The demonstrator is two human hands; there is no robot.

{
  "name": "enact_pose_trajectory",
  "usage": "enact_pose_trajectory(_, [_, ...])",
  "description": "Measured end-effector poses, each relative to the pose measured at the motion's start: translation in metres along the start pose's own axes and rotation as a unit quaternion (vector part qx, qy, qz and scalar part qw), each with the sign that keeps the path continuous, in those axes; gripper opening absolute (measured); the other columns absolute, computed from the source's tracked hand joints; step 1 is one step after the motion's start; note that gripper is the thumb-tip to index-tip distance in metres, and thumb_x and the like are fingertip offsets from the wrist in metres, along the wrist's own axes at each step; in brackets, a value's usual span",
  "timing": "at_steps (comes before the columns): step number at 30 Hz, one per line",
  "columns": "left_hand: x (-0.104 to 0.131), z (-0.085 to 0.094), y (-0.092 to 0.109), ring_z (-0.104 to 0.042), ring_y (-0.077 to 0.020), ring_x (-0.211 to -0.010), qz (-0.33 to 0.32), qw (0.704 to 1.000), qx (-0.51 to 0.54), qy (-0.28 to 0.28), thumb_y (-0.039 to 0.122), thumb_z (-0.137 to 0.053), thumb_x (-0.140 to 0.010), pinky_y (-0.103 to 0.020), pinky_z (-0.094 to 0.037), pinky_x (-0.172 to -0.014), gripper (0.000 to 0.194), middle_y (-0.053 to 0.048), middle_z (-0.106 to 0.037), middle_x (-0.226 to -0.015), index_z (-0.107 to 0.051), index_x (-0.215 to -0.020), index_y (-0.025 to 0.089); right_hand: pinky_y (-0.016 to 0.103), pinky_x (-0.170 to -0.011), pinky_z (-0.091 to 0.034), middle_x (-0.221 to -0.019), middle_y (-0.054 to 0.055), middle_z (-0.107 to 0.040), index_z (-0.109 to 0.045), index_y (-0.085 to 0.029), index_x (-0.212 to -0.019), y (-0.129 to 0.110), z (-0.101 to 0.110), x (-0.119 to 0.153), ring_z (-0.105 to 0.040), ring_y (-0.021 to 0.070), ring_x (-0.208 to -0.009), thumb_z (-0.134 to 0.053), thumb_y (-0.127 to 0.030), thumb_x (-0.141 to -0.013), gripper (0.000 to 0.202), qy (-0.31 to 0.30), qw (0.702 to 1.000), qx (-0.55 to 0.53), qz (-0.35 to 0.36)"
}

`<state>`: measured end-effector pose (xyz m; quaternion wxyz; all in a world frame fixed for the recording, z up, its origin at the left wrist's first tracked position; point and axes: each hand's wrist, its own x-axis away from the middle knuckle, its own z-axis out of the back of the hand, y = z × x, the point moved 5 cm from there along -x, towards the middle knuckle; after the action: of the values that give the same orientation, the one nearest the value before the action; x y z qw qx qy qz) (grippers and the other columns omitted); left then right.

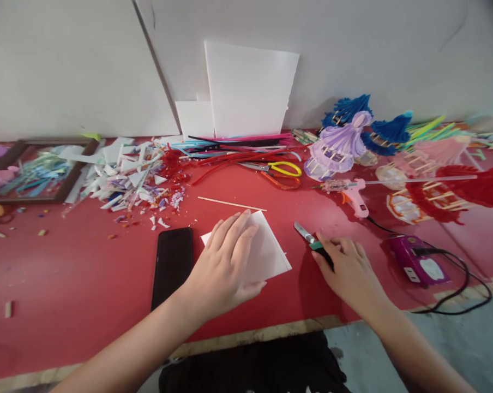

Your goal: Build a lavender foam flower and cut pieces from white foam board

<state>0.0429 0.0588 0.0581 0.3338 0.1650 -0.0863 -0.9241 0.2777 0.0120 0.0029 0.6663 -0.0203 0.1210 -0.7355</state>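
Note:
My left hand (228,256) lies with fingers stretched out over a small white sheet of card or foam board (266,248), covering its left part. A thin wooden stick (230,203) rests just beyond the sheet. My right hand (348,267) has its fingers round the dark handle of a utility knife (306,233). The knife's blade end points away to the upper left, a short way right of the sheet. Left of my left hand lies a black phone (173,265).
Pliers (283,169) lie beside pipe cleaners (230,153). Paper scraps (124,172) are heaped at the left, near a wooden frame (62,194). A pink glue gun (355,196), a purple power box (418,262) with a cord, and fuzzy little houses (332,150) occupy the right. White boards (250,90) lean on the wall.

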Motion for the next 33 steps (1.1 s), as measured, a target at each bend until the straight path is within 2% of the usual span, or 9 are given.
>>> enact_pose_trajectory(2, [0.003, 0.001, 0.0, -0.029, -0.0367, -0.138, -0.005, 1.0, 0.001, -0.017, 0.04, -0.066, -0.077, -0.054, -0.028, -0.112, 0.075, -0.025, -0.035, -0.147, -0.035, -0.135, 0.004, 0.05, -0.083, -0.045, -0.095, 0.015, -0.059, -0.066, -0.019, -0.114, -0.015, 0.011, -0.012, -0.056, 0.0294, -0.09, -0.044, -0.038, -0.089, 0.038, 0.038, 0.996, -0.079, -0.009])
enact_pose_trajectory(4, [0.005, 0.001, 0.0, -0.026, -0.0358, -0.139, -0.015, 0.999, 0.0, -0.037, 0.042, -0.064, -0.079, -0.055, -0.025, -0.113, 0.074, -0.023, -0.032, -0.15, -0.034, -0.137, 0.006, 0.042, -0.084, -0.047, -0.097, 0.012, -0.061, -0.067, -0.022, -0.107, -0.032, 0.018, -0.023, -0.058, 0.0257, -0.093, -0.045, -0.041, -0.09, 0.034, 0.021, 0.973, -0.229, -0.022])
enact_pose_trajectory(7, [0.007, 0.0, 0.003, -0.024, -0.0355, -0.14, -0.046, 0.998, -0.005, -0.053, 0.042, -0.063, -0.08, -0.055, -0.025, -0.113, 0.075, -0.022, -0.031, -0.15, -0.033, -0.139, 0.006, 0.034, -0.071, -0.052, -0.086, 0.007, -0.065, -0.066, -0.023, -0.099, -0.059, 0.016, -0.033, -0.062, 0.0198, -0.079, -0.049, -0.049, -0.087, 0.034, -0.105, 0.875, -0.468, -0.068])
enact_pose_trajectory(8, [0.007, 0.0, 0.004, -0.024, -0.0357, -0.14, -0.055, 0.997, -0.009, -0.054, 0.041, -0.063, -0.08, -0.055, -0.025, -0.113, 0.077, -0.022, -0.032, -0.15, -0.032, -0.14, 0.005, 0.032, -0.068, -0.052, -0.083, 0.005, -0.066, -0.065, -0.022, -0.095, -0.067, 0.015, -0.035, -0.062, 0.0187, -0.076, -0.054, -0.05, -0.083, 0.033, -0.136, 0.843, -0.515, -0.078])
enact_pose_trajectory(10, [0.009, 0.0, 0.005, -0.025, -0.0357, -0.14, -0.067, 0.996, -0.016, -0.051, 0.042, -0.063, -0.08, -0.055, -0.026, -0.113, 0.079, -0.022, -0.032, -0.15, -0.03, -0.141, 0.005, 0.028, -0.064, -0.051, -0.078, 0.003, -0.065, -0.064, -0.02, -0.088, -0.078, 0.013, -0.038, -0.062, 0.0163, -0.073, -0.064, -0.047, -0.078, 0.029, -0.172, 0.808, -0.557, -0.086])
enact_pose_trajectory(14, [0.013, 0.001, 0.003, -0.025, -0.0361, -0.14, -0.064, 0.997, -0.018, -0.038, 0.044, -0.061, -0.081, -0.056, -0.028, -0.111, 0.08, -0.023, -0.031, -0.15, -0.026, -0.143, 0.006, 0.025, -0.067, -0.05, -0.08, 0.001, -0.068, -0.066, -0.019, -0.088, -0.086, 0.008, -0.045, -0.062, 0.0131, -0.073, -0.067, -0.037, -0.079, 0.02, -0.224, 0.785, -0.574, -0.064])
enact_pose_trajectory(17, [0.016, 0.002, 0.002, -0.027, -0.0374, -0.139, -0.055, 0.998, 0.001, -0.038, 0.043, -0.061, -0.081, -0.058, -0.029, -0.109, 0.08, -0.025, -0.032, -0.149, -0.025, -0.142, 0.007, 0.027, -0.073, -0.051, -0.087, 0.003, -0.07, -0.068, -0.018, -0.093, -0.088, 0.007, -0.048, -0.064, 0.0135, -0.079, -0.065, -0.035, -0.082, 0.02, -0.255, 0.765, -0.589, -0.046])
enact_pose_trajectory(21, [0.019, 0.005, 0.001, -0.029, -0.0387, -0.137, -0.043, 0.998, 0.035, -0.024, 0.038, -0.064, -0.078, -0.06, -0.029, -0.108, 0.08, -0.027, -0.035, -0.146, -0.024, -0.141, 0.007, 0.027, -0.074, -0.052, -0.085, 0.002, -0.069, -0.069, -0.018, -0.093, -0.091, 0.007, -0.05, -0.065, 0.0127, -0.078, -0.065, -0.035, -0.082, 0.02, -0.274, 0.739, -0.613, -0.047])
enact_pose_trajectory(33, [0.017, 0.006, 0.002, -0.03, -0.0402, -0.134, -0.037, 0.997, 0.067, 0.026, 0.033, -0.069, -0.072, -0.057, -0.033, -0.105, 0.083, -0.03, -0.033, -0.143, -0.028, -0.138, 0.006, 0.025, -0.073, -0.051, -0.085, 0.001, -0.069, -0.068, -0.02, -0.09, -0.096, 0.01, -0.044, -0.064, 0.0116, -0.079, -0.067, -0.033, -0.081, 0.016, -0.249, 0.713, -0.652, -0.07])
